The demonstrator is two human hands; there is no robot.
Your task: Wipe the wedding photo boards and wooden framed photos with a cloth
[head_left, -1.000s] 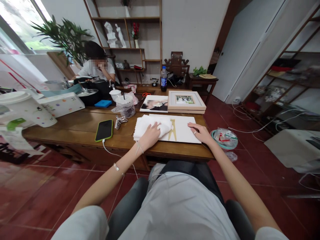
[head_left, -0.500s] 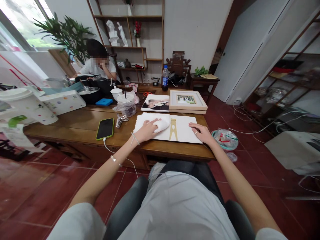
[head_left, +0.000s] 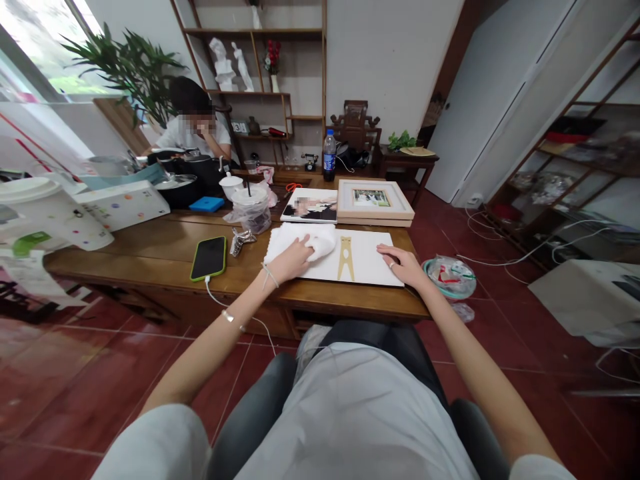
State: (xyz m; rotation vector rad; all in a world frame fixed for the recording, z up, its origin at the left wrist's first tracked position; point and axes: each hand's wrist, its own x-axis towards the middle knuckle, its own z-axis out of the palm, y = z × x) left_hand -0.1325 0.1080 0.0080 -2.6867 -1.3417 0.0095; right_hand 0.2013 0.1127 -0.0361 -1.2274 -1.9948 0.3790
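A white cloth [head_left: 323,240] lies bunched over the left part of a flat white board [head_left: 373,253] on the wooden table. My left hand [head_left: 294,259] grips the cloth and presses it on the board; part of its fingers is hidden in the folds. On the board's middle is a tan, long-legged animal shape [head_left: 345,259], just right of the cloth. My right hand [head_left: 403,265] rests on the board's right edge, fingers stretched out, holding nothing.
Behind the board are a photo panel [head_left: 310,205] and a light wooden picture frame [head_left: 375,200]. A charging phone [head_left: 209,258], a lidded plastic cup [head_left: 251,210] and a paper cup [head_left: 55,212] stand leftward. A co-worker [head_left: 193,133] sits across the table. A bin [head_left: 450,277] is on the floor at right.
My left hand and the cloth have shifted slightly to the left across the board. The right hand stays in place on the board's edge.
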